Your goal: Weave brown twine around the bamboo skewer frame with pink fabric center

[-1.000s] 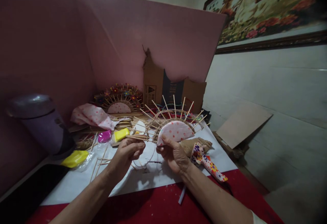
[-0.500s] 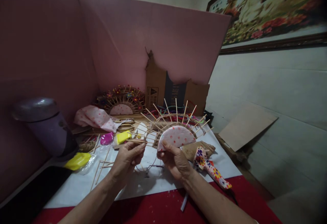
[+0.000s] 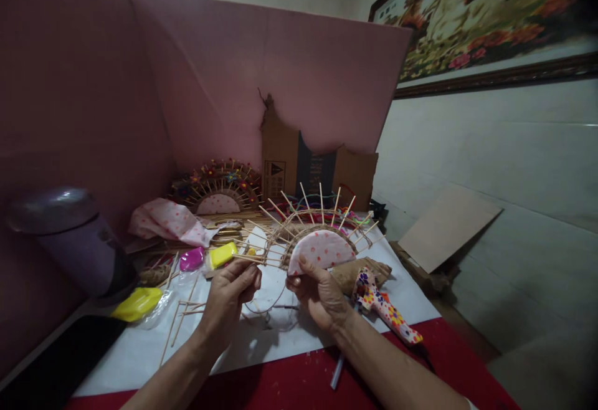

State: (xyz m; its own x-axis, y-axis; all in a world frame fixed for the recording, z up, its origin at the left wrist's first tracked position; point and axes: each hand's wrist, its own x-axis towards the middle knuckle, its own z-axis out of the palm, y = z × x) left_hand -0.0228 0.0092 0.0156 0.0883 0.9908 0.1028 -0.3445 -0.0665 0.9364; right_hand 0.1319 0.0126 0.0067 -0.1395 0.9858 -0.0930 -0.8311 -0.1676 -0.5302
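Note:
A half-round woven piece (image 3: pixel 322 253), its face covered in white cloth with red dots, is tilted up over the table with thin wooden sticks fanning out from its curved edge. My right hand (image 3: pixel 322 295) grips its lower left corner, thumb on the cloth. Brown twine (image 3: pixel 306 212) runs in an arc across the sticks. On the left, my left hand (image 3: pixel 233 288) is closed in a pinch on the twine by the lowest sticks, the exact grip partly hidden by the fingers. A loose loop of twine hangs below, between the hands.
A glue gun (image 3: pixel 387 307) in flowered wrapping lies at right, beside a brown roll (image 3: pixel 359 275). Yellow clay (image 3: pixel 223 254), magenta clay (image 3: pixel 191 259), loose sticks (image 3: pixel 180 319) and a purple tumbler (image 3: pixel 79 242) stand left. Behind are a decorated half-round piece (image 3: pixel 218 203) and torn cardboard (image 3: pixel 283 154).
The view has shifted slightly. My left hand has moved slightly left and the twine loop below it looks wider. My right hand keeps its grip on the woven piece.

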